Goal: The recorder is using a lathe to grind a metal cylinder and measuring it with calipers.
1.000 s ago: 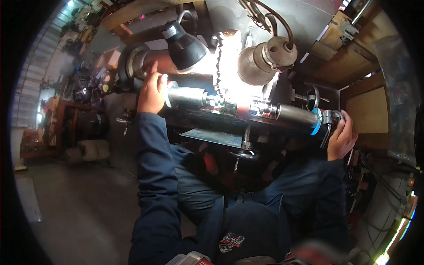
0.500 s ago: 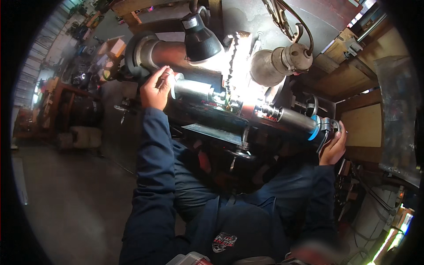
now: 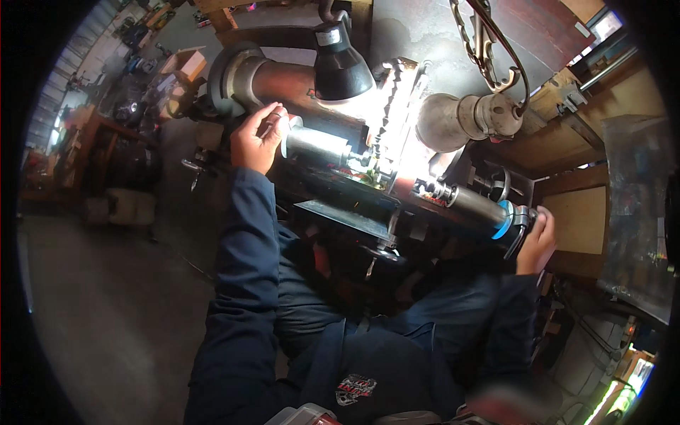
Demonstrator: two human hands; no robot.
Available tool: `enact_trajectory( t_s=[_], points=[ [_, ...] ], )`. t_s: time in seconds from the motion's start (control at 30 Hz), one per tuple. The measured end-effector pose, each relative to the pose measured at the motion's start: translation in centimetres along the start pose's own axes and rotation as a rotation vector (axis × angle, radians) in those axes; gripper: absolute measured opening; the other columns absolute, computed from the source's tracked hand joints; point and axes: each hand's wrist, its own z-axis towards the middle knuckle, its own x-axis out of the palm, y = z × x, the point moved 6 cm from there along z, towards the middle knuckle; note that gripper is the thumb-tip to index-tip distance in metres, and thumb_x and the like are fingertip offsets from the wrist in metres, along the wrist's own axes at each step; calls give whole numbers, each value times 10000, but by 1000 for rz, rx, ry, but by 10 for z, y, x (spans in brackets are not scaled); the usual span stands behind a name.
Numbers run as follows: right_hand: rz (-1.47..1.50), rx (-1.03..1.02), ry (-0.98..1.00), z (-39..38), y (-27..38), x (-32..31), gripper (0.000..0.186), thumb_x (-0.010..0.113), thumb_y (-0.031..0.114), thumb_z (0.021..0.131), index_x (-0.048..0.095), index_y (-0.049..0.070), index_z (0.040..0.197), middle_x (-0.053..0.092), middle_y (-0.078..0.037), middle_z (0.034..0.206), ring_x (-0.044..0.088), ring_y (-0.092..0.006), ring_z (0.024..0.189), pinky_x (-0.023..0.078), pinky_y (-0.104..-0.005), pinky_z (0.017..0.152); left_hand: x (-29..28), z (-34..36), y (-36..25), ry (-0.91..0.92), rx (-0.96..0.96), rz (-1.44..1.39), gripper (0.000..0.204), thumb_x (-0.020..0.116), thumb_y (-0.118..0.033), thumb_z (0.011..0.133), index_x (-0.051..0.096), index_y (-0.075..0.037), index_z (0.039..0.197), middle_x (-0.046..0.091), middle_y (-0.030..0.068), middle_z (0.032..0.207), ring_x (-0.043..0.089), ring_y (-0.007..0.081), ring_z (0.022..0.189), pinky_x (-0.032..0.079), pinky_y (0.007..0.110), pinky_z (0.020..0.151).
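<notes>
Left hand [image 3: 256,144]: curled at cylinder [image 3: 319,146], 10 o'clock
Right hand [image 3: 538,244]: curled by clamp [image 3: 521,214], 3 o'clock
Grips: can't tell tbh

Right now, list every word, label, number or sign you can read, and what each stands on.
Emblem on the dark garment: stylised red and white lettering; I won't copy its wording.
Pale label on the black lamp: too small to read.
Red marks on the machine: too small and blurred to read.
</notes>
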Motion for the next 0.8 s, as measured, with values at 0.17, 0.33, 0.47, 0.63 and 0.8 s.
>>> enact_trajectory(
  t_s=[0.17, 0.33, 0.47, 0.63, 0.8],
  points=[
    [158, -121, -428, -46, -9, -2, 298, 399, 207, 1045, 585, 2, 1158, 660, -186, 1076, 650, -302, 1000, 486, -387, 888, 11, 2, 2, 7, -38, -71, 336, 702, -97, 888, 622, 65, 1171, 711, 144, 1041, 680, 166, 961, 546, 284, 851],
    [96, -73, -59, -12, 0, -2, 290, 419, 181, 1021, 626, -6, 1102, 675, -170, 1030, 658, -313, 971, 494, -378, 851, 4, -1, 8, -3, -54, -47, 322, 699, -68, 881, 628, 56, 1169, 706, 133, 1056, 679, 161, 958, 544, 278, 851],
    [36, 81, 346, 25, -11, 11, 249, 462, 129, 978, 652, -26, 1012, 692, -134, 911, 649, -236, 835, 497, -355, 770, 4, -1, 8, 1, -97, -142, 313, 703, -60, 872, 635, 57, 1153, 709, 124, 1040, 681, 156, 952, 546, 276, 851],
    [197, 350, 677, 47, -60, 45, 235, 484, 89, 934, 667, -58, 945, 690, -93, 837, 623, -165, 753, 479, -303, 718, 6, -2, 12, 3, -94, -165, 325, 700, -138, 894, 645, 15, 1176, 719, 90, 1050, 664, 125, 956, 529, 264, 842],
    [229, 468, 1009, 57, -55, 62, 219, 512, 56, 822, 682, -81, 822, 690, -98, 767, 620, -170, 710, 471, -298, 695, 1, 0, 6, -17, -64, -67, 330, 717, -127, 868, 655, 12, 1160, 724, 93, 1037, 674, 125, 925, 535, 270, 828]
  ],
)
